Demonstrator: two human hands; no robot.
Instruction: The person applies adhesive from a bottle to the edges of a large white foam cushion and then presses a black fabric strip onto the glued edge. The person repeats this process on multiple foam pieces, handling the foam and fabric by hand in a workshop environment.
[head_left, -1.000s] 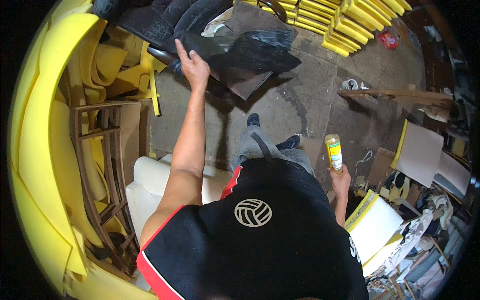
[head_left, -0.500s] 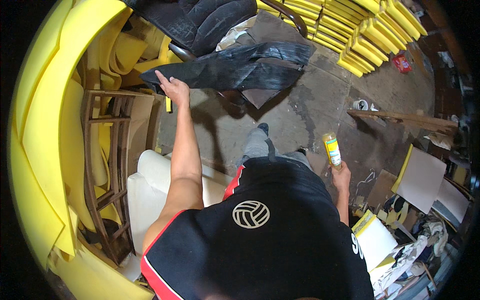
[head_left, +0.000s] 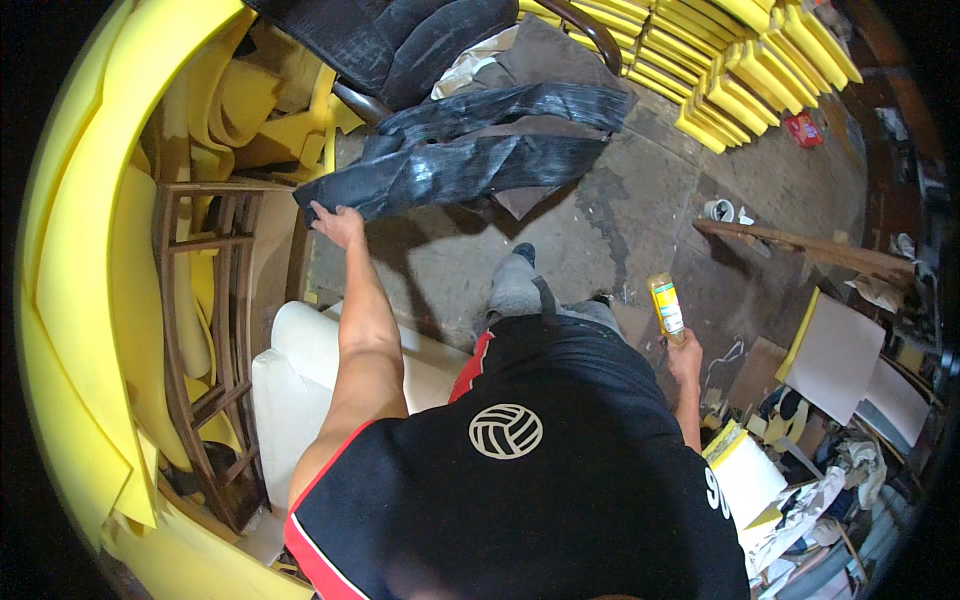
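Black sheet (head_left: 470, 160) clamped in left hand (head_left: 338, 224); yellow-labelled bottle (head_left: 665, 306) upright, gripped in right hand (head_left: 686, 356).

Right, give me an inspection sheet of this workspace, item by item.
Surface: stained concrete floor.
Job's things: black sheet of material; yellow bottle.
Clutter: yellow foam pieces, wooden frame, white cushion, stacked yellow foam blocks, wooden plank, white boards.
Fingers: left hand grips the sheet's corner; right hand holds the bottle upright.
Cables: nothing seen.
Surroundings: crowded workshop, piles on every side.
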